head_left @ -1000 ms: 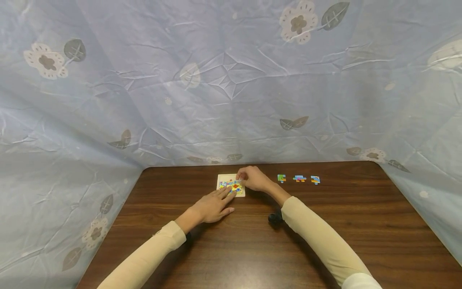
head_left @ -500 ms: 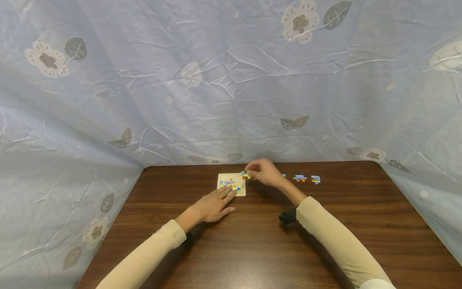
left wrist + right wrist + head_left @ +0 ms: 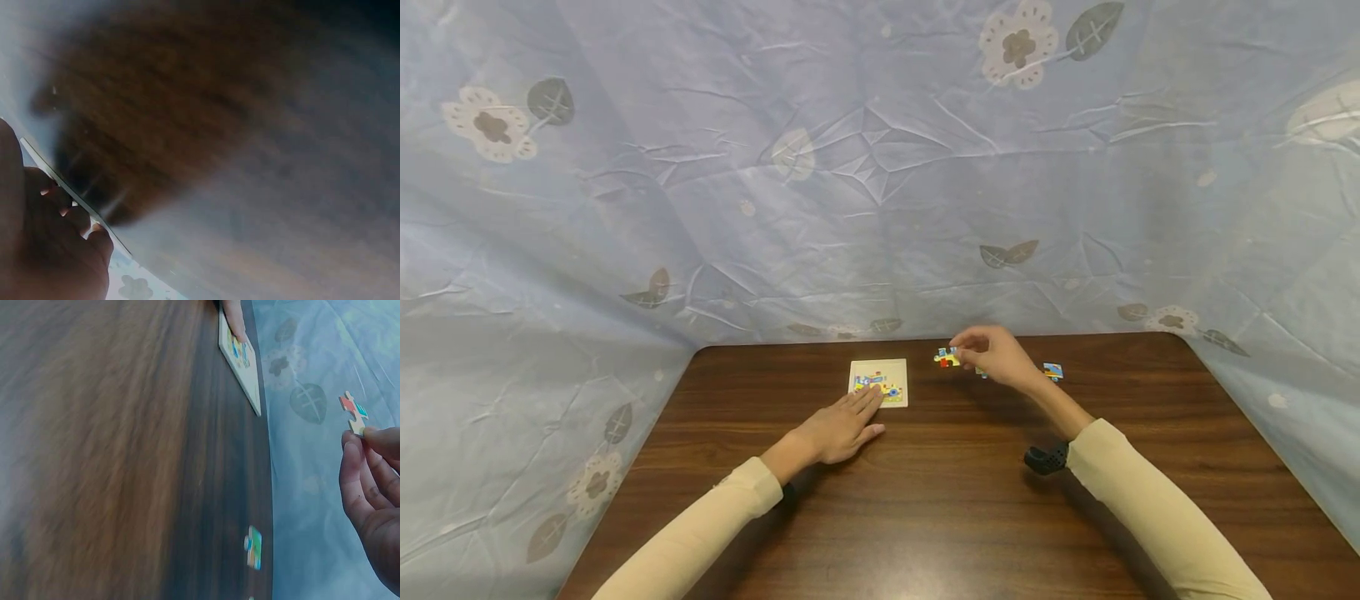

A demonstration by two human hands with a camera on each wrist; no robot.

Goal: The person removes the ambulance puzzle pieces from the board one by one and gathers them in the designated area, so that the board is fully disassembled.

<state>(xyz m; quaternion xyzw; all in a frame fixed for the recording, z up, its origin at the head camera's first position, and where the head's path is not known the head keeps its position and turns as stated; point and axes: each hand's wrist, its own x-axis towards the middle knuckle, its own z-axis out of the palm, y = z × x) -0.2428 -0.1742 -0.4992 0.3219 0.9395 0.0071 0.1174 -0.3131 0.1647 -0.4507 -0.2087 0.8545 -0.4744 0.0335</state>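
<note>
A small puzzle tray with a pale wooden border and a colourful picture in its lower part lies near the table's far edge. On its lower portion rests my left hand, fingers stretched out. My right hand, off to the right, pinches a puzzle piece between thumb and fingers, held above the table. The right wrist view shows that piece raised, with red, teal and pale yellow parts. Under the right hand, a second puzzle piece is partly covered. In the left wrist view, my left fingers lie over the tray's edge.
Farther right lies a blue and orange puzzle piece. A green and orange piece shows in the right wrist view. The dark wooden table ends at a pale blue flowered cloth hanging behind and at both sides.
My right hand has lifted the puzzle piece off the tray's right side and carried it rightward, over the row of loose pieces. The left hand has stayed on the tray.
</note>
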